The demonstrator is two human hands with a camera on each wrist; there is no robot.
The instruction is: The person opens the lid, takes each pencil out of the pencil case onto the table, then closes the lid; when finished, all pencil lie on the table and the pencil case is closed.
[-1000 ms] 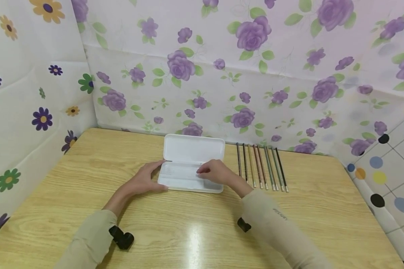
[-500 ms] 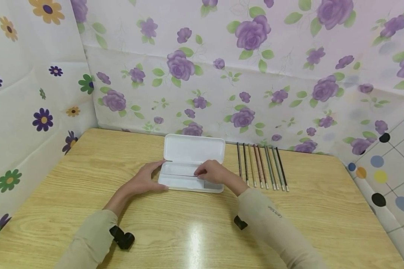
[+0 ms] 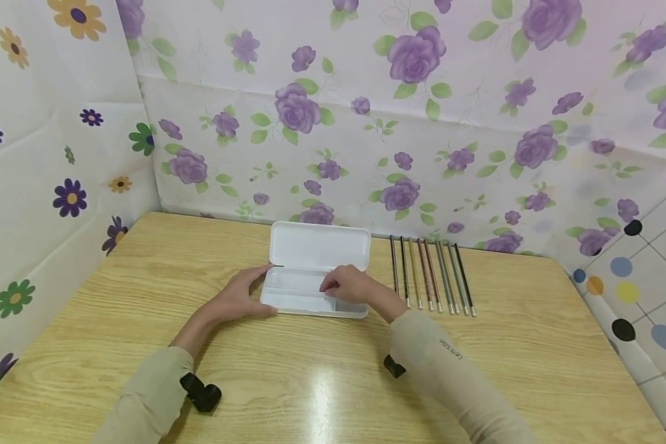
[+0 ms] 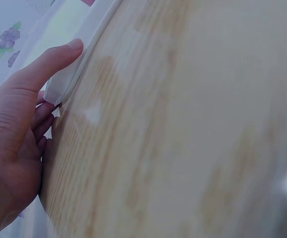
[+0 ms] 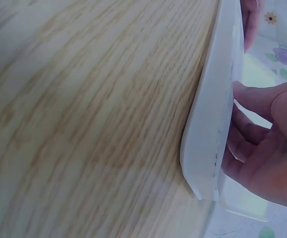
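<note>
An open white pencil case (image 3: 320,245) lies on the table with its lid tipped back. Its lower part is split into compartments by a low divider (image 3: 296,294). My left hand (image 3: 235,297) grips the case's left end, thumb along the front edge and fingers behind; in the left wrist view my thumb (image 4: 59,58) presses on the rim. My right hand (image 3: 352,285) reaches into the right half of the case, fingers bent down near the divider. In the right wrist view the fingers (image 5: 243,134) curl behind the front wall; I cannot tell what they hold.
To the right of the case, a row of several pencils (image 3: 430,274) lies side by side, eraser ends toward me. The wooden table (image 3: 288,376) runs back to a flowered cloth wall (image 3: 333,142).
My right hand has shifted slightly left inside the case. A thin dark line along the divider, seen half a second ago, no longer shows. My left hand stays put.
</note>
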